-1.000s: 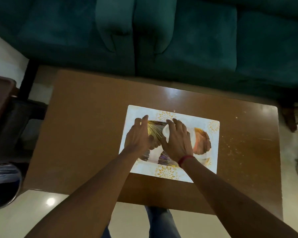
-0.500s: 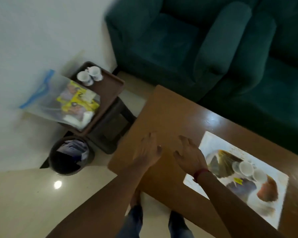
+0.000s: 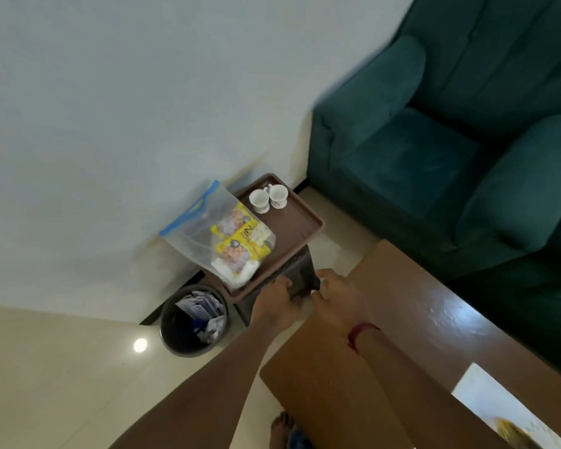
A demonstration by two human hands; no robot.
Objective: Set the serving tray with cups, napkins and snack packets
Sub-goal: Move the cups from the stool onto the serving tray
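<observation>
A person's left hand (image 3: pixel 272 299) and right hand (image 3: pixel 336 296), a red thread (image 3: pixel 358 332) around the right wrist, are stretched out over the corner of a brown desk (image 3: pixel 402 303) toward a brown serving tray (image 3: pixel 292 228) that sits on a dark stool (image 3: pixel 305 273) against a white wall (image 3: pixel 110 124). The left fingers (image 3: pixel 284 281) lie just beside the tray's near long rim, and the right fingers (image 3: pixel 324 275) hang over the stool just below it. Both sets are loosely spread and hold nothing; whether either touches the tray is lost in blur. The tray's long axis runs parallel to the wall, from a waste bin (image 3: pixel 193 322) on the floor at one end toward a teal sofa (image 3: pixel 418 157) at the other. Two white cups (image 3: pixel 259 197) stand upright side by side at the sofa end, well apart from the hands. A clear zip bag (image 3: pixel 201 234) lies across the bin end, its blue seal overhanging toward the wall and its bottom pointing at the left fingers. Inside are yellow snack packets (image 3: pixel 240 244) and white napkins (image 3: pixel 238 275). The packets carry dark lettering too blurred to read. A patterned placemat (image 3: pixel 486 393) lies on the desk at lower right.
</observation>
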